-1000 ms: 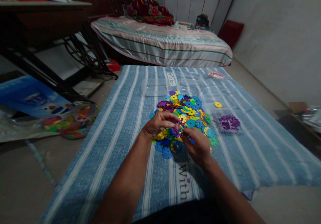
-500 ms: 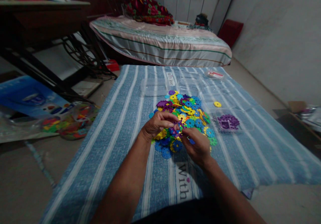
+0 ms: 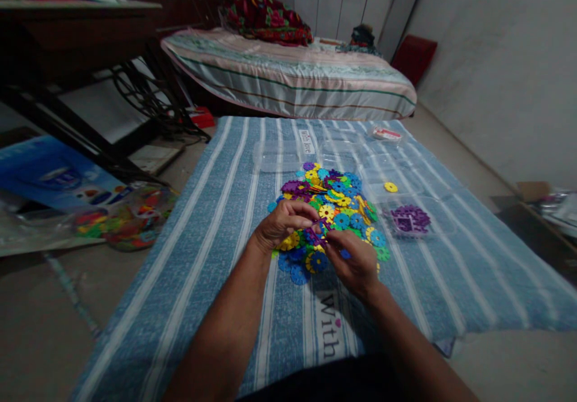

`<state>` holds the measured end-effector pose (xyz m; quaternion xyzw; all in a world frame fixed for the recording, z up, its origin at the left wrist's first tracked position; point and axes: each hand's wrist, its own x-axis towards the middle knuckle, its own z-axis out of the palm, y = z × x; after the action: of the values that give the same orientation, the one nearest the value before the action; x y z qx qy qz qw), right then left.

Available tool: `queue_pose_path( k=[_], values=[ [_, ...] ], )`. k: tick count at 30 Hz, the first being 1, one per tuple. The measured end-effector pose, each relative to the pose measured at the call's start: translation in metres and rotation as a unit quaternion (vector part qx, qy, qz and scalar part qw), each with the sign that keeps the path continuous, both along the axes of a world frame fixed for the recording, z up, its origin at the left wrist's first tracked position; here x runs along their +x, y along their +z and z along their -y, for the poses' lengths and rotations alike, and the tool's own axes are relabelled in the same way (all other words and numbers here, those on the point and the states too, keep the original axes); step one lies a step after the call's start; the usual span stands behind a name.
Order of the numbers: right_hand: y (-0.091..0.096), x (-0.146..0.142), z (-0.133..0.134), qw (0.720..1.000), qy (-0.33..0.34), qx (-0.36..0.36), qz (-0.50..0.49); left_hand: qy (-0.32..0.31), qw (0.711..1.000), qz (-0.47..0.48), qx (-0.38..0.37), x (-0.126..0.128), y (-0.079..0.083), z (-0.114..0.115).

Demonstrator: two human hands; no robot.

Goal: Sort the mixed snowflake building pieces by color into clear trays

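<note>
1. Head view: our left hand (image 3: 283, 225) and right hand (image 3: 357, 262) meet over the near edge of the pile (image 3: 336, 197) on the cloth (image 3: 216, 210).
2. Both sets of fingertips are pinched onto a purple disc (image 3: 319, 232). It may be two joined pieces, as the light is too dim to tell.
3. In the last second the right hand has crept slightly toward the left. The pinch holds, so that piece is still being worked.
4. The tray (image 3: 444, 229) of purple pieces, right of the pile, looks unchanged.
</note>
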<state>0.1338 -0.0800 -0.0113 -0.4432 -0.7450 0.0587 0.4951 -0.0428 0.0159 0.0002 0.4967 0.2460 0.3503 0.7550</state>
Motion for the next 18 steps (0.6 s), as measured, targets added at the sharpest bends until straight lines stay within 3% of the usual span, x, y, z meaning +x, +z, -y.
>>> queue_pose_path(
  k=[18],
  values=[
    [-0.0040,-0.0007,0.0003,0.999,0.003,-0.041,-0.014,0.039,0.999,-0.018,-0.029,0.0026,0.0013,0.0020]
  ],
)
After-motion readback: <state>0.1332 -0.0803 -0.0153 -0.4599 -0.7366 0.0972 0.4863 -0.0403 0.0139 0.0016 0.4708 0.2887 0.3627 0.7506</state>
